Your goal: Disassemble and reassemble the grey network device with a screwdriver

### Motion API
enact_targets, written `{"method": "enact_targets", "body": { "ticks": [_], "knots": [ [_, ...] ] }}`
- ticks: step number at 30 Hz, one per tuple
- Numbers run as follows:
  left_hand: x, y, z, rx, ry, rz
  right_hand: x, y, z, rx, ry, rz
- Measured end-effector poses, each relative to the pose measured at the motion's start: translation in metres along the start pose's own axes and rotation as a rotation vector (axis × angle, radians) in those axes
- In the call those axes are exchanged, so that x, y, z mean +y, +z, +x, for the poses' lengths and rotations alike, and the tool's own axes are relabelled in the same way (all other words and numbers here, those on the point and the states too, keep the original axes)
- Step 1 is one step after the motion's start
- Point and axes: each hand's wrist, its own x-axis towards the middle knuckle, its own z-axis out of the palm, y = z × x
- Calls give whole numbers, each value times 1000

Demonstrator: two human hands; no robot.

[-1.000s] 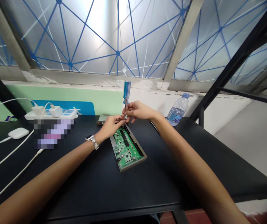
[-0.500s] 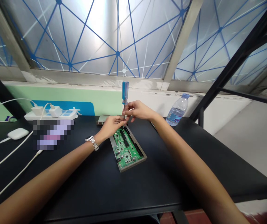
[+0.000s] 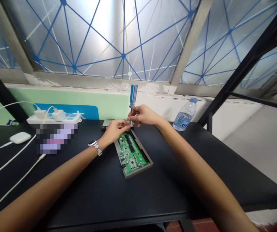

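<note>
A screwdriver (image 3: 133, 95) with a blue and clear handle stands almost upright, leaning slightly right at the top. My right hand (image 3: 144, 115) pinches its metal shaft below the handle. The tip reaches down to the far end of a green circuit board (image 3: 133, 158) seated in a shallow grey metal case (image 3: 138, 173). My left hand (image 3: 115, 129), with a silver watch on its wrist, is over the case's far left corner. Its thumb and fingers come together beside the screwdriver's lower shaft; what they pinch is hidden.
Behind the hands lies a flat metal box (image 3: 105, 123). A water bottle (image 3: 185, 116) stands at the back right. On the left are a white power strip (image 3: 32, 120) with plugs, a white earbud case (image 3: 20, 138), a blurred-out item (image 3: 56, 138) and several cables on the black desk (image 3: 99, 196).
The screwdriver's handle has tipped a little to the right, its tip staying over the board's far end. My hands have hardly moved, and the whole view has shifted very slightly.
</note>
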Motion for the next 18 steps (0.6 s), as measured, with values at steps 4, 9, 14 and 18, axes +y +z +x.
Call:
{"method": "enact_targets", "body": {
  "ticks": [4,9,14,18],
  "knots": [
    [-1,1,0,1,-11,-22,3,3,0,19,2,-32],
    [-1,-8,-7,-7,-12,36,2,3,1,7,-27,8],
    [12,-24,-25,45,22,233,-6,5,-6,8,-68,100],
    [28,-36,-49,10,3,385,-2,20,-33,66,-102,239]
  ]
}}
